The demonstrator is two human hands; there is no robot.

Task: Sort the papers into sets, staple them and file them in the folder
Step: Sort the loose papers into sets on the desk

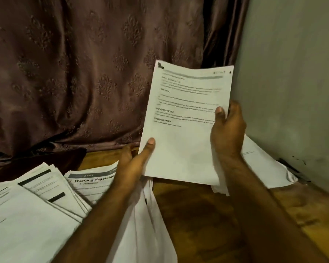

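Hands hold one printed sheet [182,130] up above the wooden table [198,215]. Left hand [135,162] has its grip on the bottom left edge, thumb on the front. Right hand [228,130] pinches the right edge. More papers [46,196] lie spread on the table to the left, and another sheet [264,164] lies behind the right hand.

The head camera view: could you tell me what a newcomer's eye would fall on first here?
First, the printed sheet held up at centre, the left hand pinching its lower left edge and the right hand its right edge. Next, the fanned stacks of papers at lower left on the wooden table, and the brown patterned curtain behind.
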